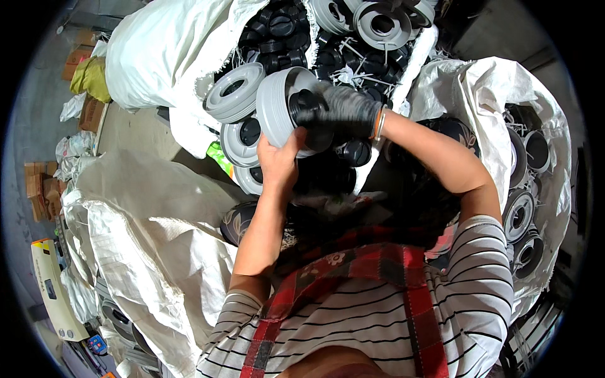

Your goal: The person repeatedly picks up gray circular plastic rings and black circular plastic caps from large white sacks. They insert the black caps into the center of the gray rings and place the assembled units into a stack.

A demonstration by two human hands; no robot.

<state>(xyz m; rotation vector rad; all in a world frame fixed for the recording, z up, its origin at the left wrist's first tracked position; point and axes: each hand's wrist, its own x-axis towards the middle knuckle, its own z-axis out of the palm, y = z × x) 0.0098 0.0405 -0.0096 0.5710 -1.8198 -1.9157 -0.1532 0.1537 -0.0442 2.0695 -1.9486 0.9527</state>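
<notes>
Left fingers (294, 140) seemingly around grey ring (272, 108)

Right hand (345, 110), gloved: motion-blurred; finger positions unreadable. Black threaded cap (307, 103) beside it smeared, partly covered by glove; contact cannot be told. Left hand (279, 157): fingers mostly hidden by grey ribbed ring (272, 104). White sack (151, 60), upper left: cropped by top edge. Lap area: too dark.
</notes>
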